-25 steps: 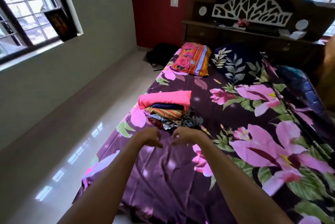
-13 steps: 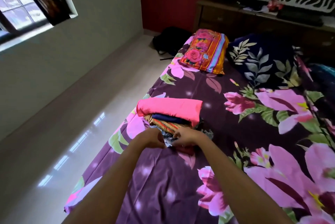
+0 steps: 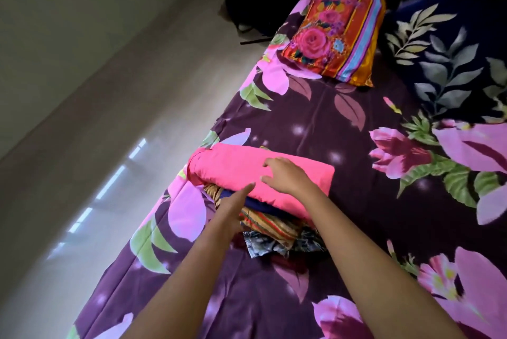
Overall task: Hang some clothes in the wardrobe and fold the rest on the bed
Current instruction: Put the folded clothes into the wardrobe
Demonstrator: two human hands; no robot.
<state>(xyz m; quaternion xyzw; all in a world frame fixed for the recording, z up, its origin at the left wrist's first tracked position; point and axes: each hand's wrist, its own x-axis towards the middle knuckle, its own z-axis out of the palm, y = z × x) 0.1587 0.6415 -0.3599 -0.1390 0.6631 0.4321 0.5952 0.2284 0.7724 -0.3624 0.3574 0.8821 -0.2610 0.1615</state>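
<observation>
The bed [image 3: 315, 119], under its purple floral sheet, is carrying everything, and the stack of folded clothes [image 3: 274, 229] is sitting on it well short of the rose-print pillow [image 3: 334, 31], nearer the person than that pillow and close to the same floor-side edge. The pink folded garment [image 3: 233, 168] is lying on top of the stack. Its long axis is running across the bed rather than toward the pillow, its rounded end pointing at the floor-side edge and its squarer end toward the bed's middle. The right hand [image 3: 285, 174] is resting on the garment's squarer half, its fingers [image 3: 270, 163] spread and relaxed, gripping nothing. The left hand [image 3: 233, 210] is reaching in on the side away from the pillow, its fingers [image 3: 245, 190] straight and together, tips touching the garment's near edge. I judge the person is squaring up the stack or getting ready to lift the top piece. Next, the left fingers would be sliding under the pink fold while the right hand is pressing down, so that the layers are not slipping apart.
</observation>
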